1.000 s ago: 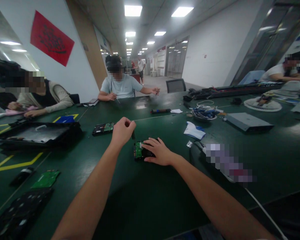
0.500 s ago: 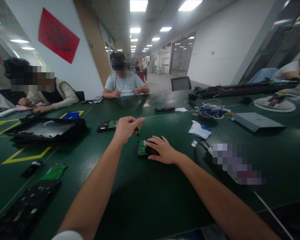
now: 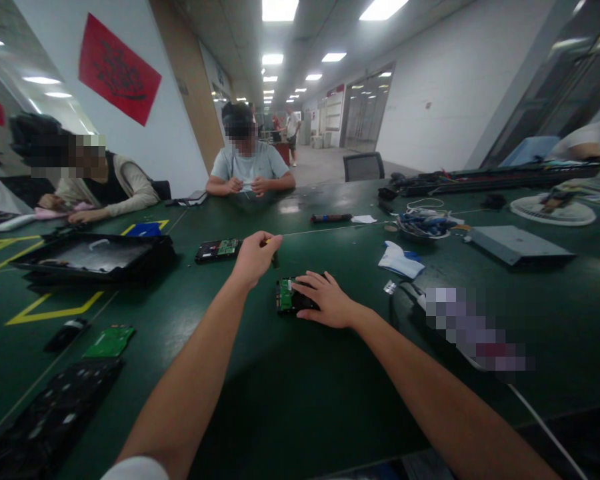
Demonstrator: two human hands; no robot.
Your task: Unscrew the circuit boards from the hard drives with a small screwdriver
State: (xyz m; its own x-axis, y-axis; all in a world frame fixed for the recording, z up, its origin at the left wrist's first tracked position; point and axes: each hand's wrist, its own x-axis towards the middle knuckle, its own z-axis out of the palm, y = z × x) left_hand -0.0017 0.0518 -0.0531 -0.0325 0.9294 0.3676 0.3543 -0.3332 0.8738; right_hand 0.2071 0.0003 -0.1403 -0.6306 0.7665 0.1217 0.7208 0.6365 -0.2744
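A hard drive [image 3: 285, 297] with a green circuit board lies on the dark green table in front of me. My right hand [image 3: 326, 298] rests flat on its right part, fingers spread, covering much of it. My left hand [image 3: 255, 259] is closed round a small screwdriver [image 3: 275, 257] with some yellow on its handle, held upright above the drive's upper left edge. Most of the handle is hidden by the fingers, and whether the tip touches the drive I cannot tell. Just behind my left hand lies another hard drive [image 3: 215, 251].
At left are black trays [image 3: 95, 257], a loose green circuit board [image 3: 110, 341] and black parts [image 3: 55, 413]. To the right lie a glove [image 3: 400, 260], a bowl of cables [image 3: 425, 223], a grey metal box [image 3: 520, 244] and a power strip [image 3: 460, 333]. Co-workers sit around the table.
My left hand has shifted slightly left with the screwdriver, and its thumb and fingers have turned a little. My right hand stays on the hard drive. The co-worker opposite has brought both hands closer together.
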